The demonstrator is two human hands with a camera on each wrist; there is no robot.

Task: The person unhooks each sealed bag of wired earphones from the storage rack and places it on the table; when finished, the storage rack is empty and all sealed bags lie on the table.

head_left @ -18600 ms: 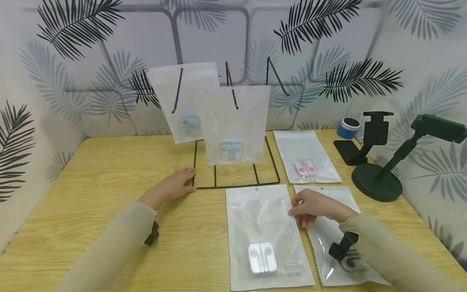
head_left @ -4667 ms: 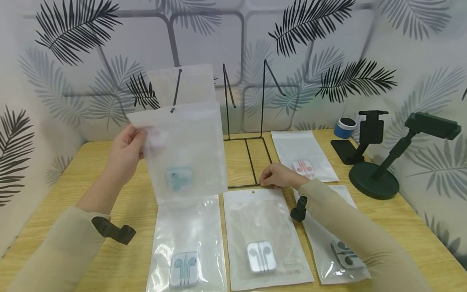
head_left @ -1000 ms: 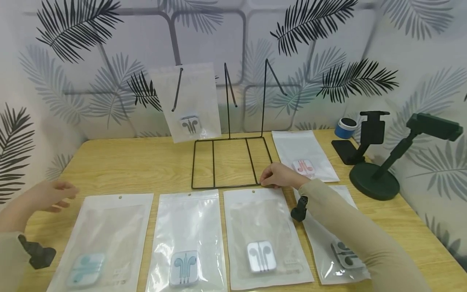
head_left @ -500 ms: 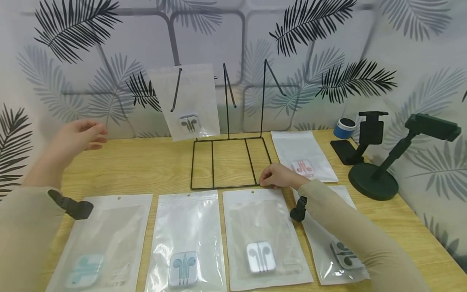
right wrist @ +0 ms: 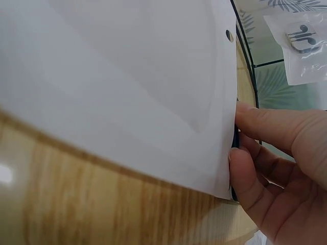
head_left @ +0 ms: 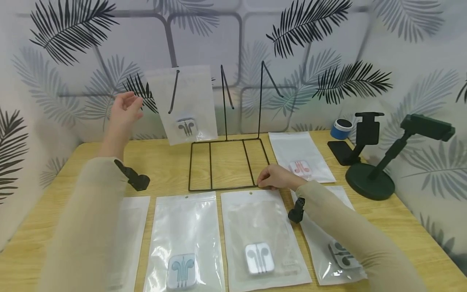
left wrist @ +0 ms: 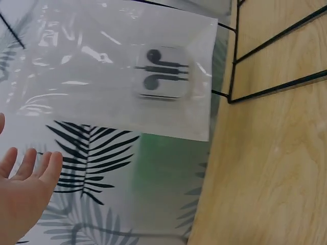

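My left hand [head_left: 125, 109] is raised, empty with fingers loosely bent, just left of a clear-white zip bag of dark earphones [head_left: 182, 103]. That bag hangs from the left hook of a black wire display rack [head_left: 211, 166]; in the left wrist view the earphone case [left wrist: 162, 74] shows through it. My right hand [head_left: 276, 177] pinches the rack's front bar near its right corner. Just below that hand lies a bag of white-cased grey earphones [head_left: 251, 227]. Left of it are a bag of blue earphones [head_left: 186, 227] and another bag [head_left: 133, 231], partly hidden by my left sleeve.
A bag of red earphones [head_left: 300, 156] lies right of the rack. One with dark earphones [head_left: 343, 253] is partly under my right sleeve. At the right stand a dark green stand [head_left: 370, 182], a black phone holder [head_left: 366, 132] and a blue jar [head_left: 341, 129].
Two earphone bags have come off the rack and now lie on the table. During the last second my empty left hand rose and moved right towards the hanging bag; my right hand stayed put.
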